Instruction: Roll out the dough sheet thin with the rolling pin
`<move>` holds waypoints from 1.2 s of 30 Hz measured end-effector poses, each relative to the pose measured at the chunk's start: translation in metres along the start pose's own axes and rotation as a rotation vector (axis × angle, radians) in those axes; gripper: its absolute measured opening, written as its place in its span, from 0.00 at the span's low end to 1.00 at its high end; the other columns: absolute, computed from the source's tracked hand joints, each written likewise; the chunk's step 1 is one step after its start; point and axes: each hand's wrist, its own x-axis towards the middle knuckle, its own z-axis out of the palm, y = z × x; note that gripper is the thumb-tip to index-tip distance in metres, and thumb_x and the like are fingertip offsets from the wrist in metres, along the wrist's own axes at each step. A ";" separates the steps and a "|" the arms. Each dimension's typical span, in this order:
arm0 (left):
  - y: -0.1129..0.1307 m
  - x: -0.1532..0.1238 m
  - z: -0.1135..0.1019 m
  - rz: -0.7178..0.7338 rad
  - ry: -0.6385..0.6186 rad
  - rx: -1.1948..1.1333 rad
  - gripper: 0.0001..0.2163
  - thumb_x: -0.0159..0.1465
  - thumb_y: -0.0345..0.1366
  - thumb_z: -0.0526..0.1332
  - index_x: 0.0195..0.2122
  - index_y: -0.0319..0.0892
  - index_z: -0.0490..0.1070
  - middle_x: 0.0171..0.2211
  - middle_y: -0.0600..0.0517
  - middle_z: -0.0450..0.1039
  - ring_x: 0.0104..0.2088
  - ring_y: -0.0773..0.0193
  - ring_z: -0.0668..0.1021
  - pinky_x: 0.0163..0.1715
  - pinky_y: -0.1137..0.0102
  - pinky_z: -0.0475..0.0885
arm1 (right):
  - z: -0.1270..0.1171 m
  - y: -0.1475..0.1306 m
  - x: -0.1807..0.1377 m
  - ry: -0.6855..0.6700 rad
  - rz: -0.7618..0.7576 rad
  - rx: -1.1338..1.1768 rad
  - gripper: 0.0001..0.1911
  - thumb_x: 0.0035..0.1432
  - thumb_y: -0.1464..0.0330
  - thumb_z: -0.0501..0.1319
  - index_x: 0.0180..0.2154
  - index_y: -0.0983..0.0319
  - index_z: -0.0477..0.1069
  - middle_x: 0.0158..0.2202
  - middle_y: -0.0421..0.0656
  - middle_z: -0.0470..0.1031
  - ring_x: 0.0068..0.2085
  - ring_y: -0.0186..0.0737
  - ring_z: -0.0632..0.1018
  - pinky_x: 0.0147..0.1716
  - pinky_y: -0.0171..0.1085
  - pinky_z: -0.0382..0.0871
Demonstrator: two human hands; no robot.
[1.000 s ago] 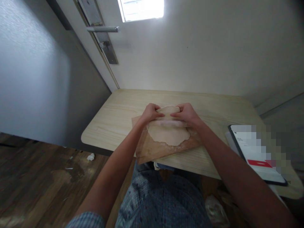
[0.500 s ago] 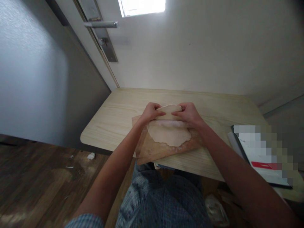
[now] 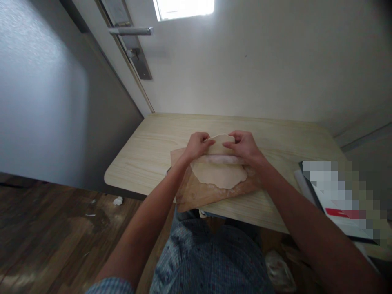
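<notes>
A thin, pale sheet of dough (image 3: 219,175) with an uneven edge lies on a brown wooden board (image 3: 196,196). Its far part is raised between my two hands. My left hand (image 3: 197,145) is closed on the left side of that raised part, thumb towards me and fingers behind. On the right side my right hand (image 3: 243,145) grips it the same way. A whitish, floury cylinder like a rolling pin (image 3: 225,159) lies across the dough just below my hands; its ends are partly hidden by my wrists.
The board sits on a light wood table (image 3: 137,159), reaching its front edge. An open book or folder (image 3: 339,216), partly pixelated, lies at the right. Behind the table stands a pale door with a metal handle (image 3: 131,31). White scraps (image 3: 118,201) lie on the floor.
Almost nothing differs. Both hands keep their hold on the dough and have shifted very slightly to the right in view.
</notes>
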 end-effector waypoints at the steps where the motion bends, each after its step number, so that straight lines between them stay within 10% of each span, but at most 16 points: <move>1: 0.000 0.000 -0.001 0.000 -0.009 -0.017 0.11 0.54 0.38 0.56 0.17 0.40 0.60 0.17 0.58 0.55 0.21 0.70 0.59 0.22 0.73 0.51 | 0.000 0.000 0.000 0.011 0.004 0.002 0.14 0.34 0.64 0.65 0.27 0.61 0.66 0.22 0.37 0.69 0.23 0.32 0.67 0.20 0.32 0.58; 19: -0.003 0.003 0.003 0.091 0.000 -0.224 0.12 0.53 0.40 0.61 0.31 0.35 0.74 0.27 0.51 0.73 0.27 0.68 0.70 0.28 0.73 0.63 | -0.001 -0.010 -0.002 -0.013 -0.200 -0.078 0.10 0.45 0.61 0.59 0.26 0.62 0.69 0.22 0.37 0.67 0.23 0.31 0.65 0.23 0.33 0.58; 36: 0.001 -0.001 0.000 0.013 0.030 -0.343 0.09 0.52 0.37 0.60 0.22 0.36 0.72 0.19 0.57 0.65 0.21 0.74 0.63 0.21 0.76 0.57 | -0.005 -0.016 -0.005 -0.051 -0.209 -0.021 0.12 0.44 0.60 0.60 0.21 0.62 0.69 0.20 0.38 0.68 0.24 0.31 0.67 0.25 0.34 0.60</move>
